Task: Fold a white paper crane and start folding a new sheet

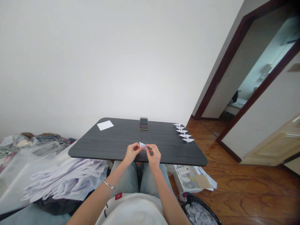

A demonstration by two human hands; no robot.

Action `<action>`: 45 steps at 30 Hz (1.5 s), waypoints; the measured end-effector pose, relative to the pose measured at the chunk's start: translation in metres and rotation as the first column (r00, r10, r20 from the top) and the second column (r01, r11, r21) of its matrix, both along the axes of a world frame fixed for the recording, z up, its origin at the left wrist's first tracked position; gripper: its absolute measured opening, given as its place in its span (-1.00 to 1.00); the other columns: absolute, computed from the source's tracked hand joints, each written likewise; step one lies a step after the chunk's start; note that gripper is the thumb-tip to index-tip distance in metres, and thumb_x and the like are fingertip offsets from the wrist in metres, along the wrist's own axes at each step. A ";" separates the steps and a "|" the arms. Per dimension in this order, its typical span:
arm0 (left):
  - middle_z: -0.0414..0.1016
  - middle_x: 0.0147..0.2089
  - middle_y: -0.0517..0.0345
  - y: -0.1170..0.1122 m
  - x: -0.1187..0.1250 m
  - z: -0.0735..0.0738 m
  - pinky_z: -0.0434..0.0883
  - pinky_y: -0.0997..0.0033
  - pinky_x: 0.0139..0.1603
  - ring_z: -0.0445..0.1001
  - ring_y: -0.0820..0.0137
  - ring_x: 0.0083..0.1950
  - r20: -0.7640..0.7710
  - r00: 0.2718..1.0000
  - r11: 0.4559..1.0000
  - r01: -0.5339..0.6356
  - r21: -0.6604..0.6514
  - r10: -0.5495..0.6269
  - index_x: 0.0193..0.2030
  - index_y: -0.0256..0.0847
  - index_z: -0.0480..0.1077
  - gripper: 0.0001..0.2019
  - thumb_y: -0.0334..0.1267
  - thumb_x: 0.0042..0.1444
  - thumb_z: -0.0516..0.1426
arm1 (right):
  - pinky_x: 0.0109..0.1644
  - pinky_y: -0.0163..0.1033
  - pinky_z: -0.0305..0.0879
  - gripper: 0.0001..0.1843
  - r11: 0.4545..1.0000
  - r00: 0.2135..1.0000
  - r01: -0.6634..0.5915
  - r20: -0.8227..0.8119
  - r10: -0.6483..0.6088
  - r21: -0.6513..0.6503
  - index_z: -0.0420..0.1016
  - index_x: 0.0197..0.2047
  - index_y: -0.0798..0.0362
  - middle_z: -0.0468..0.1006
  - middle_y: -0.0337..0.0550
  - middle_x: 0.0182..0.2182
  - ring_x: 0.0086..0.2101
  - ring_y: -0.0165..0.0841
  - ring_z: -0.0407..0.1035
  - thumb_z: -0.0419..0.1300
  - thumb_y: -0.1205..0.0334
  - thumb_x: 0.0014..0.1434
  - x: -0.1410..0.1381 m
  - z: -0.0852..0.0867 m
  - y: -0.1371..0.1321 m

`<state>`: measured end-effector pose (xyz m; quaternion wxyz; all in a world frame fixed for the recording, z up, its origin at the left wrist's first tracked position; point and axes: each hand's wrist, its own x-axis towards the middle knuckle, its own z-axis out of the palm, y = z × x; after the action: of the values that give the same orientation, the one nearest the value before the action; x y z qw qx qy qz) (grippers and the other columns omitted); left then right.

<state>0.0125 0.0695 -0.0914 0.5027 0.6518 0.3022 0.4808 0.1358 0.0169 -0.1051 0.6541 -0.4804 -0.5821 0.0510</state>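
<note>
Both of my hands meet over the near edge of a dark grey table [98, 147]. My left hand [132, 152] and my right hand [154, 154] pinch a small folded piece of white paper [142, 145] between their fingertips, holding it just above the tabletop. A thin silver bracelet [109, 185] sits on my left wrist.
Several folded white paper cranes [184, 132] line the table's right edge. A flat white sheet [105, 125] lies at the far left corner and a phone [143, 123] stands at the far middle. White paper piles [67, 178] lie left of me, a bin of paper scraps [199, 214] at lower right.
</note>
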 end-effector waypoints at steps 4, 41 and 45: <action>0.37 -0.56 0.24 0.000 0.000 -0.001 0.23 0.53 -0.44 0.30 0.51 -0.51 0.008 1.000 1.000 0.004 0.008 -0.004 -0.58 -0.29 0.27 -0.74 -0.16 -0.14 0.22 | -0.38 -0.33 0.40 -0.76 1.000 1.000 -0.004 0.012 0.003 0.019 0.44 -0.12 0.02 0.43 -0.09 -0.31 -0.30 -0.37 0.37 0.07 0.30 0.13 0.000 0.001 0.001; 0.46 -0.11 -0.07 -0.006 -0.002 0.003 0.34 0.27 -0.08 0.44 0.28 -0.13 -0.042 0.998 0.980 -0.043 0.194 0.052 -0.48 -0.28 0.36 -0.86 -0.25 -0.04 0.17 | -0.37 -0.28 0.33 -0.95 0.908 0.900 -0.368 -0.321 0.294 -0.200 0.28 -0.44 0.03 0.53 -0.19 -0.46 -0.44 -0.34 0.42 0.10 0.27 0.03 0.010 -0.005 0.013; 0.47 -0.22 -0.01 -0.006 -0.003 0.001 0.32 0.29 -0.08 0.44 0.29 -0.16 -0.041 0.995 0.971 -0.080 0.223 0.092 -0.49 -0.28 0.37 -0.86 -0.25 -0.07 0.19 | -0.41 -0.30 0.33 -0.94 0.907 0.896 -0.371 -0.335 0.292 -0.200 0.29 -0.45 0.04 0.49 -0.22 -0.54 -0.50 -0.37 0.39 0.11 0.26 0.02 0.011 -0.005 0.015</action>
<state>0.0093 0.0637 -0.0900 0.3978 0.7021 0.2876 0.5159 0.1466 0.0320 -0.1100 0.6470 -0.4412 -0.5391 0.3100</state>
